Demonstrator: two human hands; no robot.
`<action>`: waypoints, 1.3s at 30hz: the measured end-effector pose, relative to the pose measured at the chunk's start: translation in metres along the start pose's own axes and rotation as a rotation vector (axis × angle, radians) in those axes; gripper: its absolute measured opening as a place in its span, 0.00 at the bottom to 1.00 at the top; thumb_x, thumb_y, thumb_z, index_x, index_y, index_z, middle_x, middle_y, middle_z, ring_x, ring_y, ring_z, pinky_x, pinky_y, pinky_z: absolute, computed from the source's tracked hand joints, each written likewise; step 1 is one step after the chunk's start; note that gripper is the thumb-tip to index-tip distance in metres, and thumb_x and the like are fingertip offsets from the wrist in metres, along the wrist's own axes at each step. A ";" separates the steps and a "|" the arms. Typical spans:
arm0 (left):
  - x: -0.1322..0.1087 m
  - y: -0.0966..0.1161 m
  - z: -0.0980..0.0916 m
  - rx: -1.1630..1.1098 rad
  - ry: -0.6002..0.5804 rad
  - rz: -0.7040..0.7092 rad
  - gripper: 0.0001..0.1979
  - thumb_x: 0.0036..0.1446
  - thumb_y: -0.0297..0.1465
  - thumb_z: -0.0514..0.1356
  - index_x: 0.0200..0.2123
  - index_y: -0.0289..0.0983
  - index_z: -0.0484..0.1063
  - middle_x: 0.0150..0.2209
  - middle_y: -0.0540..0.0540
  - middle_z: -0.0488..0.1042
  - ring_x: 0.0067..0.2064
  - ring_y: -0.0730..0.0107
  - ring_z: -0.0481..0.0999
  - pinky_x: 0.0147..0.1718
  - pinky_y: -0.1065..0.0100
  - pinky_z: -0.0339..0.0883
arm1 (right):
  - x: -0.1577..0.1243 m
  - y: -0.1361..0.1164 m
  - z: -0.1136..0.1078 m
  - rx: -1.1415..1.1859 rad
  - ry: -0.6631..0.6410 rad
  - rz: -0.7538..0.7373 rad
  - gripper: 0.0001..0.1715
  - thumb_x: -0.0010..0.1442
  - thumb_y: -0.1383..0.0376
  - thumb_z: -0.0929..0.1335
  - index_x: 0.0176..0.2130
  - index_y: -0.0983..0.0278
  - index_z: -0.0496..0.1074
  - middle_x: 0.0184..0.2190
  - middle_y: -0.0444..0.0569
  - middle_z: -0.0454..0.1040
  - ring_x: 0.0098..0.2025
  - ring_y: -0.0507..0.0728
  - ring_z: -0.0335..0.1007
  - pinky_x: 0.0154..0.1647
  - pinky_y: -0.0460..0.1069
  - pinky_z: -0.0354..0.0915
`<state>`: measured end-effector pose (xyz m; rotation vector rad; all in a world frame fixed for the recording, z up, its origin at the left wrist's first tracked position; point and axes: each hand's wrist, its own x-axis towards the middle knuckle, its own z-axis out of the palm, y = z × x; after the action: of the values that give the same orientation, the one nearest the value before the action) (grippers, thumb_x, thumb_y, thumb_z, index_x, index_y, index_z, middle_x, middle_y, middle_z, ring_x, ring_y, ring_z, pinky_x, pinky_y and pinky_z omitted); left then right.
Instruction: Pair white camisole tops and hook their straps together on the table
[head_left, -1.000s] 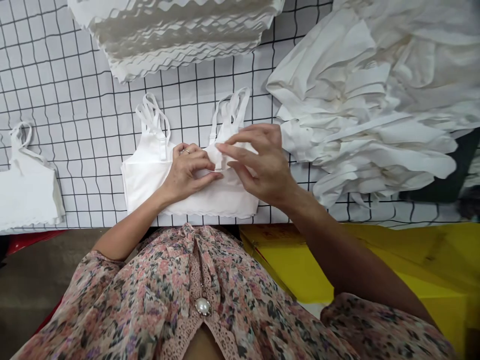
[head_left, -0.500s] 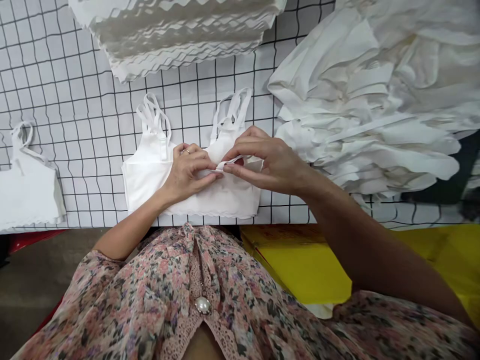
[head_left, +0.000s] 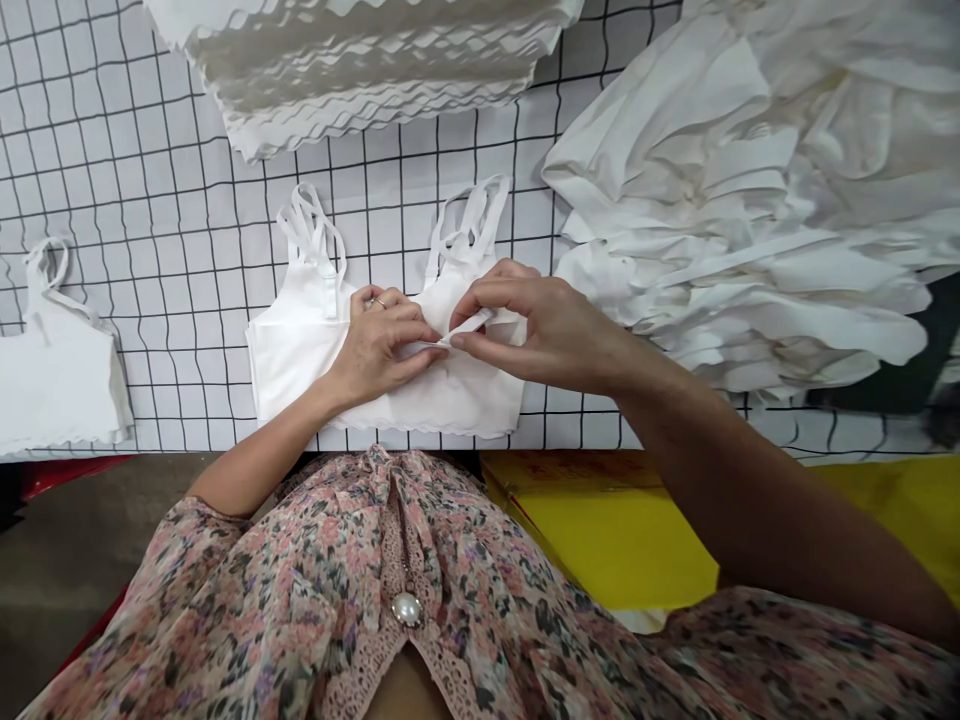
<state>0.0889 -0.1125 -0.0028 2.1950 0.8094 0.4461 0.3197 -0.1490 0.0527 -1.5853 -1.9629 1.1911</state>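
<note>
A white bra (head_left: 292,355) with thin shoulder straps lies flat on the checked tabletop in front of me, its straps pointing away. My left hand (head_left: 388,343) rests on its middle, thumb and fingers closed in a pinch on the fabric at the centre. Right beside it my right hand (head_left: 525,325) pinches a raised fold or narrow white strip (head_left: 472,325) of the same garment. The fingertips of both hands almost meet. What exactly the strip is, I cannot make out, and the fabric under my hands is partly hidden.
A stack of white garments with wavy edges (head_left: 375,85) lies at the back. Heaped loose white garments (head_left: 750,220) cover the right side of the checked tabletop (head_left: 172,220). Another white bra (head_left: 60,385) lies at the far left. Below the table's front edge is something yellow (head_left: 615,540).
The white strip at my right fingertips now stands up more and shows a wider face. Both hands stay in nearly the same place on the bra; the view has shifted slightly.
</note>
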 end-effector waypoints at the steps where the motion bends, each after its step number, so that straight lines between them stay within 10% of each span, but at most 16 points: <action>1: 0.000 0.000 0.000 0.002 -0.011 -0.003 0.12 0.70 0.41 0.64 0.36 0.42 0.81 0.33 0.52 0.79 0.46 0.64 0.74 0.62 0.53 0.52 | 0.000 0.000 -0.001 -0.002 -0.002 -0.007 0.07 0.62 0.58 0.69 0.36 0.58 0.75 0.36 0.50 0.77 0.47 0.64 0.72 0.56 0.64 0.68; 26: 0.001 0.006 -0.003 0.009 -0.095 -0.038 0.14 0.71 0.38 0.60 0.32 0.41 0.77 0.34 0.51 0.78 0.46 0.63 0.72 0.63 0.53 0.52 | 0.002 0.004 0.015 -0.063 0.051 -0.164 0.11 0.66 0.60 0.68 0.33 0.58 0.78 0.28 0.50 0.75 0.46 0.64 0.70 0.50 0.61 0.65; 39: -0.001 -0.009 0.009 0.175 0.036 0.007 0.11 0.68 0.43 0.66 0.41 0.42 0.80 0.38 0.48 0.81 0.47 0.59 0.72 0.60 0.54 0.55 | 0.059 -0.002 -0.098 -0.261 0.029 -0.049 0.26 0.69 0.43 0.68 0.31 0.58 0.78 0.27 0.53 0.71 0.45 0.65 0.70 0.52 0.63 0.66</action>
<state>0.0888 -0.1133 -0.0153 2.3573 0.8889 0.4334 0.3693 -0.0571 0.0984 -1.6543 -2.1975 0.9181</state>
